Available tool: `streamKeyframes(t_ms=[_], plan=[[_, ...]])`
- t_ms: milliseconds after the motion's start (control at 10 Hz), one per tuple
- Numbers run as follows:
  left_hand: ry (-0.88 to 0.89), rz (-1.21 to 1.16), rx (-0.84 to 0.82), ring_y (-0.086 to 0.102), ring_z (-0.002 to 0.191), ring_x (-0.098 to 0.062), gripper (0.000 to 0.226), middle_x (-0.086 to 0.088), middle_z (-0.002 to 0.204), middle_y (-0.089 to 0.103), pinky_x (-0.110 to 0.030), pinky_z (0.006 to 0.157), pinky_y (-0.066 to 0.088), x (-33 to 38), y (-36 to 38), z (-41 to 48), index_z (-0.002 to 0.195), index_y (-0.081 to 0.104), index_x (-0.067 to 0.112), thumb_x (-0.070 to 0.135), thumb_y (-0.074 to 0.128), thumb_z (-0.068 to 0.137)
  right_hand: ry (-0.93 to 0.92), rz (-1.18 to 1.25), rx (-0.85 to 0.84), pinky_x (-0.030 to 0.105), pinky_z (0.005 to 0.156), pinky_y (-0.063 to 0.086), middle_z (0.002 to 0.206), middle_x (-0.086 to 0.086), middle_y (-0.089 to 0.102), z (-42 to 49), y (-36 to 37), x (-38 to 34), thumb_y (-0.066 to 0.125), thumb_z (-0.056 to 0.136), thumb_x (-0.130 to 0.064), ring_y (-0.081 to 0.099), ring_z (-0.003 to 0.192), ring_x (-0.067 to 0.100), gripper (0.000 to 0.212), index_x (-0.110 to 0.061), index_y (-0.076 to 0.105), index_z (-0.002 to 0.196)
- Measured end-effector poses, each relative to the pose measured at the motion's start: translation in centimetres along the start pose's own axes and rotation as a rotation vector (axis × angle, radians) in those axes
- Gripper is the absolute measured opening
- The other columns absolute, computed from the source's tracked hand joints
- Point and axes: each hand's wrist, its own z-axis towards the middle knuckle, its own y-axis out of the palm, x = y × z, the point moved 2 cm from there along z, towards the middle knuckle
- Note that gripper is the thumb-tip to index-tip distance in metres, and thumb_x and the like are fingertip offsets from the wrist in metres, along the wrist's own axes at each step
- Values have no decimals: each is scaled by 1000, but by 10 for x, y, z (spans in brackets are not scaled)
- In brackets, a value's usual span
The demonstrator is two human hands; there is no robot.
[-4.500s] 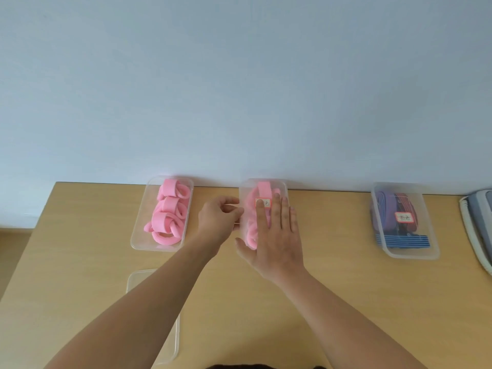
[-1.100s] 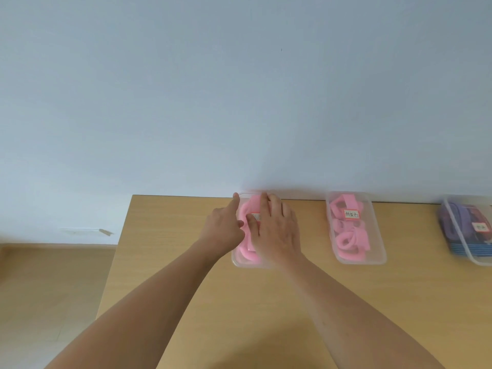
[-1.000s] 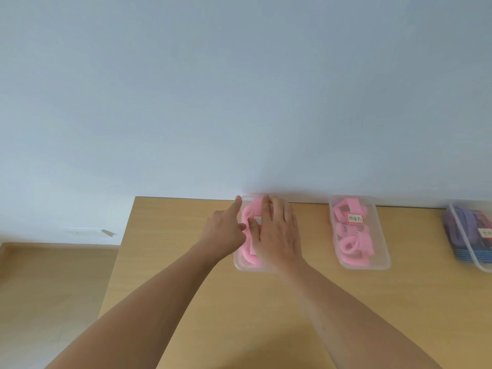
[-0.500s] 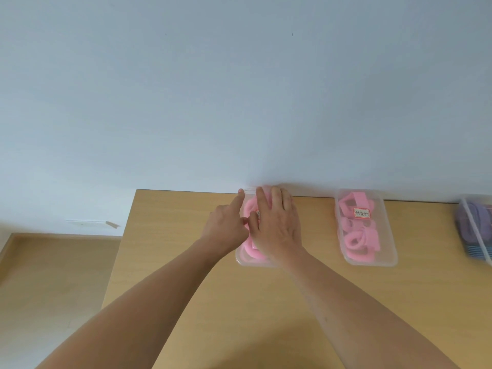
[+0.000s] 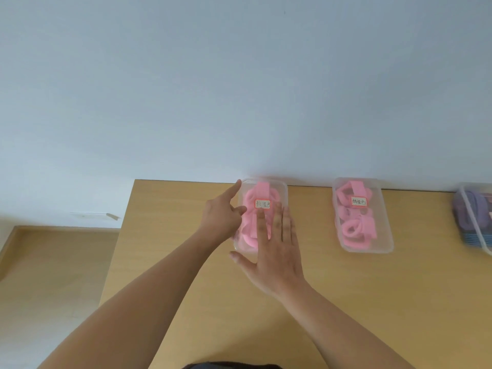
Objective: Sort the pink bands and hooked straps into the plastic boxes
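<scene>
Pink bands (image 5: 250, 209) in lidded box (image 5: 282, 190), right hand (image 5: 274, 251) fingers spread flat on it, left hand (image 5: 222, 217) forefinger extended alongside

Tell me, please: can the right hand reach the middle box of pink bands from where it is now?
Probably yes. The right hand lies flat on the left box, and only bare table separates it from the middle box. Nothing stands between them; its lid looks closed, though.
</scene>
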Motion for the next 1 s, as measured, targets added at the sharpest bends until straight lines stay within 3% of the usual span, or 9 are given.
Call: streamKeyframes(t_ms=[100, 200, 300, 400, 600, 700, 800, 900, 1000], plan=[[-14, -22, 4, 71, 56, -17, 68, 1, 58, 64, -36, 70, 64, 0, 0, 2, 154, 42, 48, 15, 61, 97, -34, -30, -5, 54, 123, 12, 163, 25, -9, 3, -2, 1, 45, 88, -70, -12, 151, 39, 100, -12, 5, 159], [-46, -69, 8, 71, 54, -19, 68, 7, 52, 61, -37, 68, 65, 1, 0, 2, 152, 44, 49, 13, 63, 97, -29, -19, -49, 49, 124, 0, 163, 21, -19, 5, -3, 3, 31, 87, -79, -22, 150, 35, 103, -15, -5, 159], [-51, -76, 29, 72, 58, -24, 69, 2, 57, 63, -41, 71, 65, 3, 1, 4, 152, 45, 48, 12, 64, 97, -28, 3, -78, 45, 122, -11, 159, 14, -32, 11, -6, 5, 10, 84, -87, -34, 146, 28, 102, -21, -19, 156], [-59, -60, 60, 73, 62, -25, 68, -10, 70, 70, -39, 73, 65, 4, 2, 7, 153, 44, 48, 14, 63, 97, -33, 9, -91, 47, 123, -8, 159, 16, -32, 15, -9, 6, 10, 87, -84, -36, 145, 28, 97, -22, -20, 155], [-44, -1, 94, 71, 65, -24, 64, -7, 71, 69, -33, 71, 61, 5, 5, 7, 154, 43, 45, 16, 62, 99, -48, 31, -84, 46, 123, -10, 159, 16, -33, 17, -9, 7, 12, 87, -83, -37, 145, 28, 99, -21, -20, 155], [-54, 24, 140, 70, 84, -24, 54, -4, 86, 70, -30, 78, 54, 5, 6, 1, 155, 47, 33, 26, 60, 103, -27, 7, -123, 50, 122, -8, 159, 15, -33, 17, -12, 4, 13, 83, -86, -36, 145, 28, 102, -21, -19, 156], [-60, 52, 160, 68, 98, -27, 51, -1, 97, 69, -35, 89, 52, 5, 5, -13, 154, 48, 24, 34, 55, 105, 26, -28, -143, 56, 120, -9, 163, 15, -24, 22, -20, 2, 17, 80, -88, -27, 148, 32, 106, -22, -14, 157], [-15, 134, 153, 61, 102, -23, 54, 0, 109, 69, -33, 86, 47, 8, -2, -39, 154, 46, 24, 38, 57, 103, 12, 4, -165, 55, 121, -7, 164, 13, -19, 18, -35, -4, 25, 83, -85, -24, 149, 33, 104, -21, -7, 158], [76, 199, 210, 62, 116, -25, 53, -5, 127, 68, -33, 91, 47, 14, -16, -60, 153, 49, 25, 38, 60, 102, -11, 79, -75, 52, 122, 4, 167, 10, -2, 10, -53, -8, 36, 90, -73, -9, 152, 33, 90, -21, 10, 158]])
